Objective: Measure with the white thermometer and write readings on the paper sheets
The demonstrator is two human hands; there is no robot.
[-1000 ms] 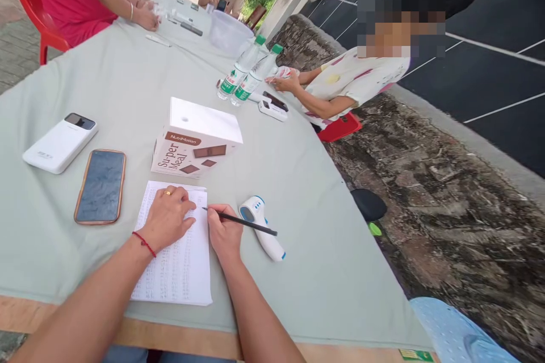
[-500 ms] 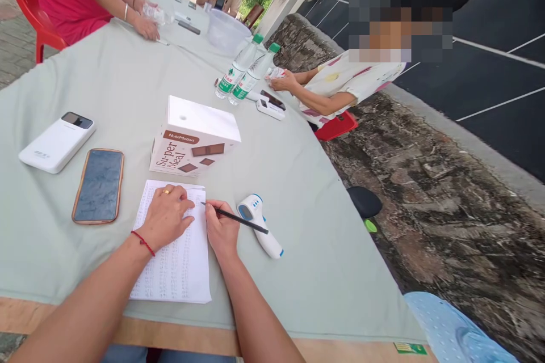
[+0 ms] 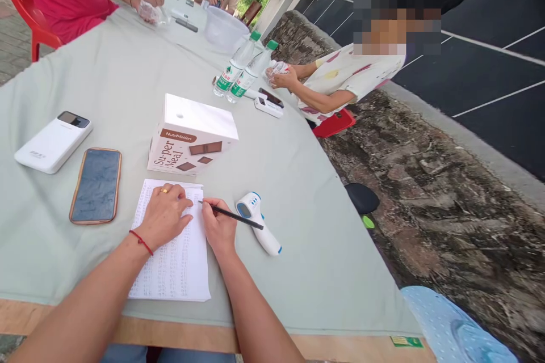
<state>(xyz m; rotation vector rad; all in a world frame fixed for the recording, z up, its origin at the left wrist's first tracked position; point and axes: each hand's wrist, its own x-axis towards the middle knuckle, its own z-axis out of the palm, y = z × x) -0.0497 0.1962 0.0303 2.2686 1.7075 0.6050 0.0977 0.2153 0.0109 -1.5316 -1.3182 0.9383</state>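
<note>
My left hand point(image 3: 167, 214) lies on a white sheet of paper point(image 3: 193, 272), its fingers stretched and slightly bent over the upper part. Columns of small handwriting cover the sheet. At the paper's upper right edge, my right hand point(image 3: 219, 227) is closed around a black pencil point(image 3: 238, 217), whose tip points left and rests at or just above the page. Right of that hand lies a white and blue infrared thermometer point(image 3: 259, 223). Directly behind the paper stands a white and brown box point(image 3: 193, 136). To the left is a phone point(image 3: 96, 185) in a brown-edged case.
A white power bank point(image 3: 54, 142) lies at the left. Two green-capped water bottles point(image 3: 242, 75) stand beyond the box, near a white device point(image 3: 268, 106). Farther back is a translucent basin point(image 3: 224, 30). Several people sit around the cloth-covered table point(image 3: 298, 272), some handling clear plastic.
The view has shifted slightly. The person in pink has raised one hand over the clear plastic. My hands keep nearly the same pose, the pencil tip a touch higher on the page.
</note>
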